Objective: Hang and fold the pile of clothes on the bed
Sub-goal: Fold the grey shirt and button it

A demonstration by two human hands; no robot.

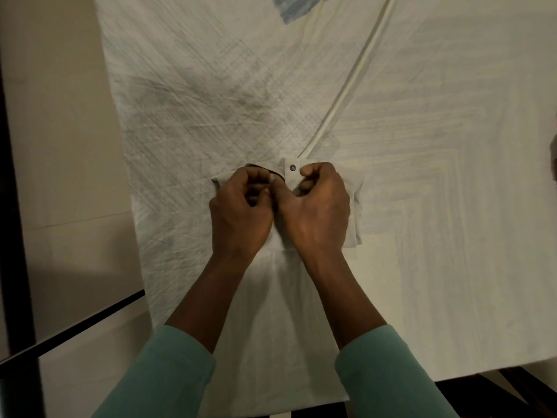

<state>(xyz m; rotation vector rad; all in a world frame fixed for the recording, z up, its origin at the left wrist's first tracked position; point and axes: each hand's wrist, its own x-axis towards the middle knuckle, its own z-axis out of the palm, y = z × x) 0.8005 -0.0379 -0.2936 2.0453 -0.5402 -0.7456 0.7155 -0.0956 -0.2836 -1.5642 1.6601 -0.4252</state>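
Shirt [355,212]: pale, lying on the bed directly under both hands, its collar bunched between them; a dark button [292,168] sits just beyond the right fingertips.
Left hand [241,212]: fingers curled, pinching the collar edge.
Right hand [316,212]: fingers curled, gripping the tab that bears the button.
Handling: it looks light, thin and limp, likely to slump and crease; the collar or shoulders, where the cloth is doubled, seem the best hold.
Bed sheet [211,101]: pale, faintly hatched in blue, wrinkled, spreading beyond and to both sides of the hands.
Blue cloth [297,7]: far beyond the hands, cut off by the frame.
Floor [60,146]: beige, well left of the left hand.
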